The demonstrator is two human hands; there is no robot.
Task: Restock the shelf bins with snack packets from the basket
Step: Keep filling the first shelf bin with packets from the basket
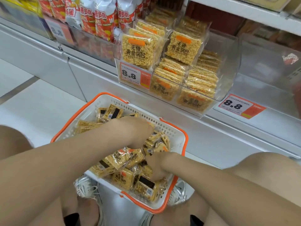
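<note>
In the head view, both hands are sunk among the snack packets (pixel 123 160) in the basket (pixel 177 132). The left hand (pixel 138 132) and right hand (pixel 156 165) are blurred, so finger closure cannot be determined; packets lie directly beneath and around the fingers, presumably for gathering. The clear shelf bin (pixel 228 66), above and beyond the fingers, is part-filled.

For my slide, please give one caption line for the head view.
Both hands reach into a basket of snack packets below the shelf bin.
</note>
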